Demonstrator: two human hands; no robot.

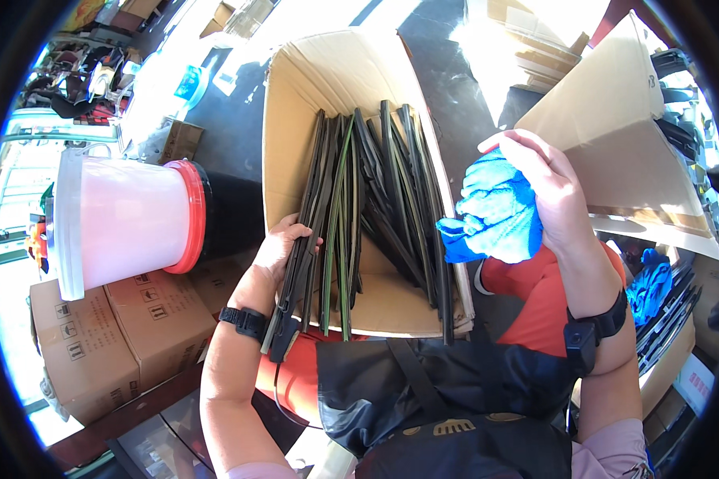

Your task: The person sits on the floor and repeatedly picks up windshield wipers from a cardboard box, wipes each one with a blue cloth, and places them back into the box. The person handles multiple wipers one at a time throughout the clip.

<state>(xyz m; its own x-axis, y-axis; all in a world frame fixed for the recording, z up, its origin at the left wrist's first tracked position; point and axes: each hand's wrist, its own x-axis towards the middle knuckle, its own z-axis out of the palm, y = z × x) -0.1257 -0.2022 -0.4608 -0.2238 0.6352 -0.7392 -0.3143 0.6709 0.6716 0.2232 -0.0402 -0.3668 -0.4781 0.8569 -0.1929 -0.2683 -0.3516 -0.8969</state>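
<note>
An open cardboard box (295, 72) stands before me, holding several long, thin black strips (391, 184) that look like wiper blades, a few edged in green. At its left side, my left hand (278, 249) is closed round a black wiper blade (297, 275), which leans out over the near rim. To the right of the box, my right hand (547, 176) is raised, its fingers wrapped over a bunched blue cloth (497, 209). The cloth hangs beside the box's right wall; part of the hand's grip is hidden behind it.
A white bucket with a red rim (136, 219) lies at the left, above closed cartons (128, 335). A large open carton (607, 112) stands at the right. Below it, another box holds more black strips (667, 319) and a blue cloth (649, 283).
</note>
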